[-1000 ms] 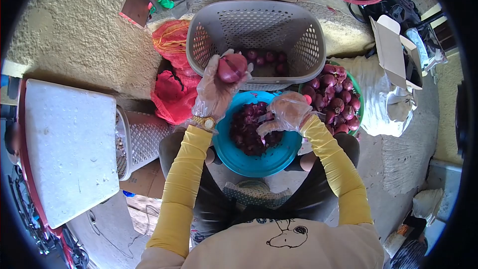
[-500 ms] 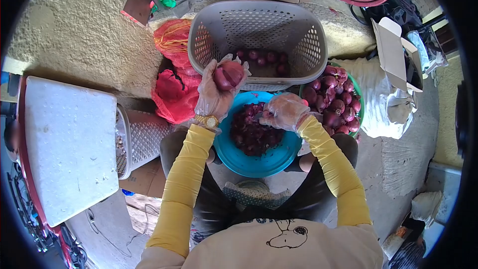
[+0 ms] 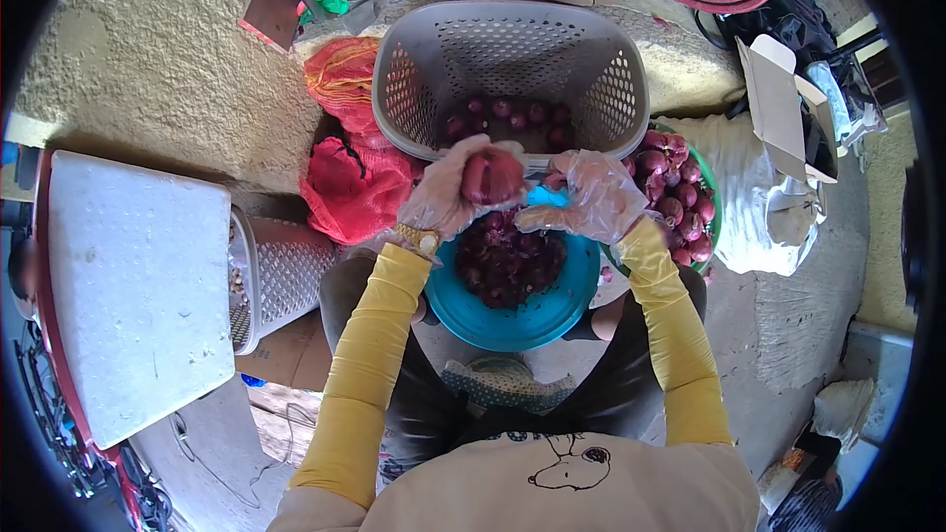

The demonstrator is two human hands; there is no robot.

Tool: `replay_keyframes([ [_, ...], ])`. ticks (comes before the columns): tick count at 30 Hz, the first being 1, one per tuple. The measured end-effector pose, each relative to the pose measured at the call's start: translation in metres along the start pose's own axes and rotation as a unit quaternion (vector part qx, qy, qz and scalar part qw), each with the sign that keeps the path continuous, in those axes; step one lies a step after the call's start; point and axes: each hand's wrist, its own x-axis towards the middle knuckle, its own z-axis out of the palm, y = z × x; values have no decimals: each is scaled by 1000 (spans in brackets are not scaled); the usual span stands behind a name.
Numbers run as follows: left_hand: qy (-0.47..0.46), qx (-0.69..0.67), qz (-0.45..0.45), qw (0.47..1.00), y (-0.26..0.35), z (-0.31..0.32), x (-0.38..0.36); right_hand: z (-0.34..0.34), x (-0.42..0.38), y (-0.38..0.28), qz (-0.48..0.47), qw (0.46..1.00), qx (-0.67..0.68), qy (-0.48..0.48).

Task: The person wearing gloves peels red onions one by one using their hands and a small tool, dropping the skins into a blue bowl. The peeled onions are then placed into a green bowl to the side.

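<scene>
A large red onion (image 3: 492,178) sits in my left hand (image 3: 451,182), whose gloved fingers curl round it above the blue basin (image 3: 448,300). Close on its right is my right hand (image 3: 596,194), also in a clear plastic glove. Its thumb points toward the onion, apart from the bent fingers, with blue showing in the gap. Something small and reddish shows at those fingers; I cannot tell what it is. Dark red onion skins (image 3: 507,261) fill the middle of the basin between my knees.
Beyond my hands, a grey perforated basket (image 3: 512,25) contains several onions (image 3: 537,113). A green-rimmed container heaped with red onions (image 3: 680,202) stands right of the basin. Red mesh bags (image 3: 345,187) lie at left, near a white perforated basket (image 3: 291,271) and a white box lid (image 3: 143,286).
My left hand has shifted right and slightly down with the onion. My right hand has risen from the skins toward it, its thumb moving away from the fingers. Another onion shows in the grey basket.
</scene>
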Motion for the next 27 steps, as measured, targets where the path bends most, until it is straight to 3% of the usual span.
replay_keyframes([
  [2,24,153,-25,988,-4,1,1,-5,1,-4,4,1000,-2,-11],
  [7,-22,232,18,972,-12,2,-1,-2,-3,2,-39,998,-39,32],
  [8,-57,411,121,902,-11,1,-2,-9,-1,-5,-27,999,-22,14],
  [9,-90,570,218,787,-10,1,-3,-13,0,-9,-14,1000,-5,-4],
  [10,-91,570,218,787,-11,2,-1,-11,0,-9,-14,1000,-5,-3],
  [11,-31,378,119,918,-12,7,0,-8,0,-7,2,1000,-10,8],
  [12,32,160,10,987,-14,10,1,-4,-1,-6,18,1000,-15,19],
  [13,31,160,10,987,-20,5,5,-2,-1,-3,19,1000,-16,19],
  [15,4,365,212,906,-27,-2,10,1,1,0,33,999,-7,7],
  [16,4,366,213,906,-25,-7,11,1,2,0,32,999,-7,8],
  [18,13,157,86,984,-16,7,7,-1,3,-5,55,998,16,-5],
  [22,-6,112,116,987,-19,9,16,3,6,-7,49,998,15,30],
  [24,-18,94,196,976,-21,12,18,0,10,-12,94,993,66,-28],
  [27,-6,72,199,977,-23,12,19,1,11,-16,92,991,92,-8],
])
